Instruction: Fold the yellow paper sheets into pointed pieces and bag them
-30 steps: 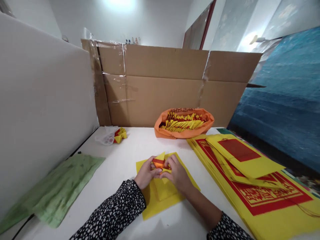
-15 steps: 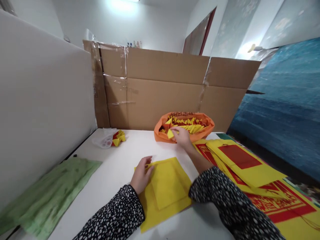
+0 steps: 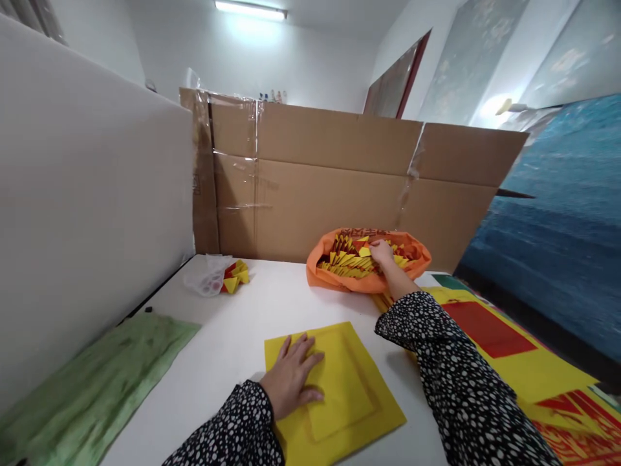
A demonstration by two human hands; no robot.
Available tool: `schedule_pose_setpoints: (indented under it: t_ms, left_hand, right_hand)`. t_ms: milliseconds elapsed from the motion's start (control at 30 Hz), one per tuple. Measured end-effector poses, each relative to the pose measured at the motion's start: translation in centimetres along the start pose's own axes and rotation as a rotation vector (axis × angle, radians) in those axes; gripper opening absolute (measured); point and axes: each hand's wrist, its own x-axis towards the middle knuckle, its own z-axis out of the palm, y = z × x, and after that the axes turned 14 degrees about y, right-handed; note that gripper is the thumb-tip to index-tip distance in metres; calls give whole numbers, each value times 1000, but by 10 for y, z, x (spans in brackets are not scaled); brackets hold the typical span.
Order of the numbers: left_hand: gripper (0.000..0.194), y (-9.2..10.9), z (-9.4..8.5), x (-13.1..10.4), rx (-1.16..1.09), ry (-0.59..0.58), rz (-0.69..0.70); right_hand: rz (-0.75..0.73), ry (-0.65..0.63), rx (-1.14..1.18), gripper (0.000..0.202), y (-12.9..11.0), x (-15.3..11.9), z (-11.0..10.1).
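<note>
My left hand [image 3: 294, 378] lies with its fingers spread on a stack of square yellow paper sheets [image 3: 356, 414] in front of me. Over an orange bag [image 3: 320, 275], my right hand [image 3: 383, 252] pinches a small yellow folded paper piece [image 3: 365, 252]. The bag sits open against the cardboard and is filled with rows of folded red and yellow paper pieces [image 3: 356, 265]. Part of the right fingertips is hard to make out among the folded papers.
Cardboard [image 3: 315, 200] stands across the back of the white table [image 3: 233, 336]. A clear plastic bag [image 3: 206, 277] rests beside red-and-yellow folded papers [image 3: 236, 277]. A green cloth [image 3: 111, 382] covers the left side; large yellow-and-red printed sheets [image 3: 490, 330] lie at right.
My right hand has carried the yellow folded piece farther into the orange bag. My left hand has gone from the stack's edge to lying flat on it. The view has shifted slightly.
</note>
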Motion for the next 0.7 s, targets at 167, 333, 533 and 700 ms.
schedule_pose_setpoints:
  t_ms: [167, 333, 533, 700]
  left_hand:
    - [69, 2, -5, 2, 6, -18, 10]
    - [71, 4, -17, 15, 42, -98, 28]
    - [60, 33, -25, 13, 160, -176, 60]
    - [104, 69, -23, -2, 115, -409, 57]
  right_hand:
    - [-101, 43, -36, 28, -2, -16, -21]
    - [-373, -132, 55, 29, 3, -80, -66]
    - [-975, -881, 65, 47, 57, -215, -126]
    - [-885, -859, -46, 79, 102, -274, -145]
